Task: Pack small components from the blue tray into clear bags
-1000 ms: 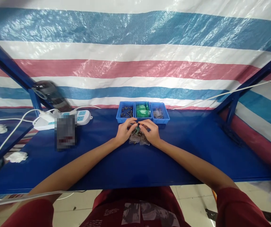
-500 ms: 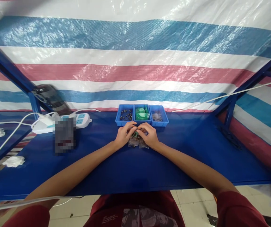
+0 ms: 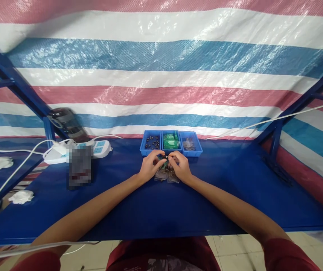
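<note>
My left hand (image 3: 151, 165) and my right hand (image 3: 180, 166) meet over small clear plastic bags (image 3: 167, 175) lying on the blue table. Fingers of both are pinched around something small and dark between them, too small to make out. Just beyond them stand three blue trays in a row. Small dark metal parts lie in the left tray (image 3: 142, 147), green packets (image 3: 171, 140) fill the middle one, and the right tray (image 3: 197, 153) has clear bags with thin parts.
A white power strip (image 3: 102, 149) with plugs and cables is at the back left, beside a pixelated dark object (image 3: 80, 167) and a dark bottle (image 3: 70, 124). Crumpled white tissues (image 3: 21, 197) lie far left. Blue frame posts rise at both sides, before a striped sheet (image 3: 161, 79).
The whole view has shifted, so the table and trays sit slightly lower. My fingers have moved a little around the small item; both hands remain over the bags.
</note>
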`<move>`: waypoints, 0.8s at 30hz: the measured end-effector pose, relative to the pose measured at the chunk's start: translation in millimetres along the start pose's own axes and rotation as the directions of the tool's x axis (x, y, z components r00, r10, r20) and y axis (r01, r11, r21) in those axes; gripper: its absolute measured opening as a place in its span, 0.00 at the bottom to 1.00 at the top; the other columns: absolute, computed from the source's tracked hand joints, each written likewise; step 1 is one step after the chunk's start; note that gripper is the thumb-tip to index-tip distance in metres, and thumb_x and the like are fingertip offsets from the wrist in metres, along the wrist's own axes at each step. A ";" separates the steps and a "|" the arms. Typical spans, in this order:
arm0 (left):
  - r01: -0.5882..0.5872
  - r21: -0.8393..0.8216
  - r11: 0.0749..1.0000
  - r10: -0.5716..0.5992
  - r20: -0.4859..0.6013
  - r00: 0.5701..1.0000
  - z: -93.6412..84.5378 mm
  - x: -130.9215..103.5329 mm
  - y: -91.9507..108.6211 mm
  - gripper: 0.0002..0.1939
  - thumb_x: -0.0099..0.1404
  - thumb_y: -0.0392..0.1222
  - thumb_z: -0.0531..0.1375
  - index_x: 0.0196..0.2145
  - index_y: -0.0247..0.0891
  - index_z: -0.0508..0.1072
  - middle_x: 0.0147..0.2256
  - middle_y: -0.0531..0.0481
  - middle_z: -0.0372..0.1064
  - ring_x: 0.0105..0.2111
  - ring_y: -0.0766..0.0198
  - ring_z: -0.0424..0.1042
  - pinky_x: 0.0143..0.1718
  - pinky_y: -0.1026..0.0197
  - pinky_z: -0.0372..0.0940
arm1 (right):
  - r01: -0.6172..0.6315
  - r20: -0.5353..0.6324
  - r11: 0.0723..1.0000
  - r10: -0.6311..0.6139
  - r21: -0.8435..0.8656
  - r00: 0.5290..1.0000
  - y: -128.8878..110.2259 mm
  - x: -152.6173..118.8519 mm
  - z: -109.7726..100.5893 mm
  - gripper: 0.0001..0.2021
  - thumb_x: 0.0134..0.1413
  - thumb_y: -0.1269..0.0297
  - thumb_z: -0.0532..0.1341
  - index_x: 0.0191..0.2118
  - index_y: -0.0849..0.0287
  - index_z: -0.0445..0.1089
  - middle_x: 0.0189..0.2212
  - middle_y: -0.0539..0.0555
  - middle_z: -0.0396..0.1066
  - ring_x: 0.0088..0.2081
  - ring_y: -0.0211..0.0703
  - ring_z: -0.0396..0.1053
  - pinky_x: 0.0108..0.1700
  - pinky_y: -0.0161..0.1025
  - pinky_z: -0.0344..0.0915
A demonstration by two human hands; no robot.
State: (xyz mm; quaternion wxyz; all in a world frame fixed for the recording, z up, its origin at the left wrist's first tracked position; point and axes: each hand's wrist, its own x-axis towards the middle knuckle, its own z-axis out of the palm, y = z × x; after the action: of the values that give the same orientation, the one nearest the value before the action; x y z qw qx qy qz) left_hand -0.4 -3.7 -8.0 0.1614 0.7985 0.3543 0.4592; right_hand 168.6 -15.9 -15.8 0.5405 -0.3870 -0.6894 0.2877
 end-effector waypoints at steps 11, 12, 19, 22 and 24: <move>-0.070 0.026 0.997 0.071 -0.072 0.995 2.9 -2.6 -3.2 0.12 0.63 0.43 0.59 0.44 0.39 0.68 0.37 0.49 0.72 0.17 0.76 0.61 0.23 0.68 0.63 | 0.013 0.001 1.000 -0.013 -0.028 1.000 0.0 0.0 -0.9 0.13 0.61 0.56 0.53 0.33 0.58 0.68 0.30 0.52 0.64 0.27 0.36 0.65 0.30 0.35 0.66; -0.068 0.036 0.997 0.070 -0.075 0.995 2.9 -2.9 -2.5 0.12 0.63 0.44 0.59 0.43 0.38 0.68 0.35 0.50 0.72 0.17 0.75 0.61 0.23 0.69 0.63 | 0.019 0.003 0.999 -0.019 -0.033 1.000 -0.2 -0.1 -1.1 0.13 0.61 0.56 0.52 0.32 0.58 0.68 0.30 0.52 0.64 0.27 0.36 0.65 0.30 0.35 0.66; -0.040 0.019 0.999 0.042 -0.102 0.994 2.1 -3.3 -0.4 0.12 0.63 0.44 0.59 0.43 0.38 0.67 0.34 0.52 0.72 0.16 0.76 0.62 0.22 0.70 0.62 | 0.029 -0.024 0.999 -0.030 -0.029 0.999 -0.3 -1.1 0.1 0.12 0.62 0.58 0.52 0.33 0.58 0.68 0.26 0.51 0.64 0.24 0.36 0.65 0.29 0.35 0.66; -0.025 -0.007 1.000 0.024 -0.101 0.995 1.4 -3.0 -0.7 0.11 0.64 0.44 0.58 0.43 0.38 0.67 0.37 0.49 0.72 0.17 0.76 0.62 0.22 0.70 0.62 | 0.081 -0.041 0.994 -0.084 -0.071 0.996 -0.5 -2.5 0.8 0.11 0.60 0.58 0.53 0.41 0.57 0.68 0.32 0.53 0.68 0.27 0.38 0.66 0.30 0.36 0.67; -0.026 -0.022 0.999 0.024 -0.101 0.995 1.3 -3.0 -1.0 0.12 0.64 0.45 0.57 0.43 0.37 0.67 0.38 0.49 0.72 0.17 0.77 0.63 0.22 0.70 0.63 | 0.131 -0.020 0.986 -0.134 -0.102 0.991 -1.2 -3.5 0.5 0.10 0.59 0.59 0.54 0.42 0.57 0.68 0.33 0.54 0.68 0.28 0.39 0.67 0.31 0.37 0.67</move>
State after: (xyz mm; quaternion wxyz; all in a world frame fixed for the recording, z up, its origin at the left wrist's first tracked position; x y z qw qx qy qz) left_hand -0.7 -5.1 -11.2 0.1467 0.7766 0.3467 0.5051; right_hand 168.2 -19.5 -16.7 0.5473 -0.3710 -0.7200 0.2109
